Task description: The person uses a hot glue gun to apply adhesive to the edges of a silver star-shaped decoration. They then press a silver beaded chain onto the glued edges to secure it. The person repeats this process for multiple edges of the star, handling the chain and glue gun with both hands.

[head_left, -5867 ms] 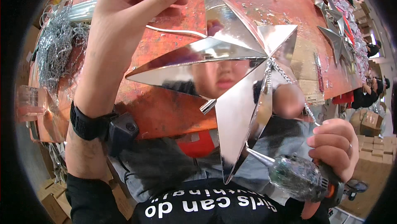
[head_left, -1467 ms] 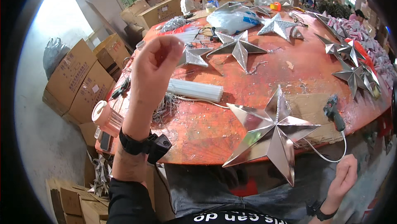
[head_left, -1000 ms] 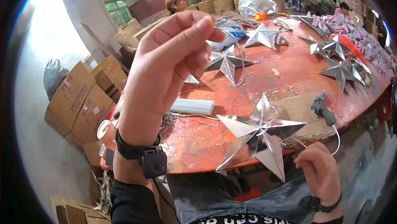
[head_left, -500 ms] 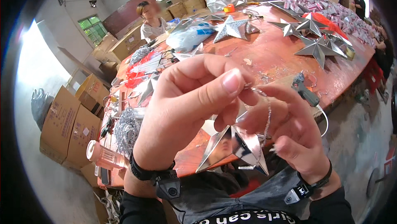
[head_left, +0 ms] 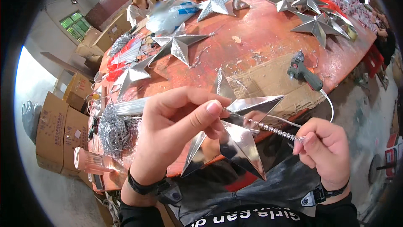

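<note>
Workshop setting: long red counter [head_left: 268, 38] with cardboard boxes [head_left: 52, 132] stacked along its left side. Silver foil star [head_left: 235, 136] is held up just in front of the counter's near edge, over the person's lap. A thin silver tinsel wire [head_left: 268, 128] runs across the star between both hands. Left hand [head_left: 176, 132] pinches one end of the wire between thumb and forefinger, against the star's centre. Right hand [head_left: 325, 153] is clenched around the other end. On the counter: glue gun [head_left: 302, 71] on a cardboard sheet [head_left: 264, 80], more silver stars [head_left: 178, 46], a tinsel bundle [head_left: 115, 130]. Another person [head_left: 138, 0] sits at the far end.
</note>
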`<act>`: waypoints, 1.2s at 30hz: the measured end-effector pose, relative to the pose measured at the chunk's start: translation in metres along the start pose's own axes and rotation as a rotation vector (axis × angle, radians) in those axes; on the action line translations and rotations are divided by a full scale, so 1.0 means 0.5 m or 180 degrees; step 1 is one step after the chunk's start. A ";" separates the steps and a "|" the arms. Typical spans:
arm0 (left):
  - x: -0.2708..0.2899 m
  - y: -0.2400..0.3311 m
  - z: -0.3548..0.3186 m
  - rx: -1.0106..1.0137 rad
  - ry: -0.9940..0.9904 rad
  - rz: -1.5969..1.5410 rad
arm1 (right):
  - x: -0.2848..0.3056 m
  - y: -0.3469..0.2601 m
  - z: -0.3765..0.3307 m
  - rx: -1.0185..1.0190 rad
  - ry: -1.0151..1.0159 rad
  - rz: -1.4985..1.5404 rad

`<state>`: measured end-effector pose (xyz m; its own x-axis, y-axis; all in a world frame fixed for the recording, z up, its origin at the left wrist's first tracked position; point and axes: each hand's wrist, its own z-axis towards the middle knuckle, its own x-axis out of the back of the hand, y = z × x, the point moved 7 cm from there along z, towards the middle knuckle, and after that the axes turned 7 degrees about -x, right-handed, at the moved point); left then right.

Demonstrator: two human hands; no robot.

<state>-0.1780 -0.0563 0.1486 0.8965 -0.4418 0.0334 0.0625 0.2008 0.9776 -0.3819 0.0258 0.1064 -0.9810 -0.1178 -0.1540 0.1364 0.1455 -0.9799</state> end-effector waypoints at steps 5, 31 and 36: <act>0.006 -0.015 -0.016 -0.0045 0.0278 0.0412 | -0.012 0.044 0.007 -0.0218 -0.0359 -0.0523; 0.065 -0.073 -0.078 0.0336 -0.0295 -0.1059 | -0.074 0.085 0.030 -0.0018 -0.0787 -0.0829; 0.053 -0.066 -0.073 0.0420 -0.0332 -0.1170 | -0.048 0.079 0.029 -0.0152 -0.0534 -0.0821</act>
<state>-0.1404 -0.0428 0.1097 0.7752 -0.5509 -0.3092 0.3079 -0.0980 0.9464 -0.3511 0.0201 0.0693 -0.9454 -0.3167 0.0763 -0.1246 0.1353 -0.9829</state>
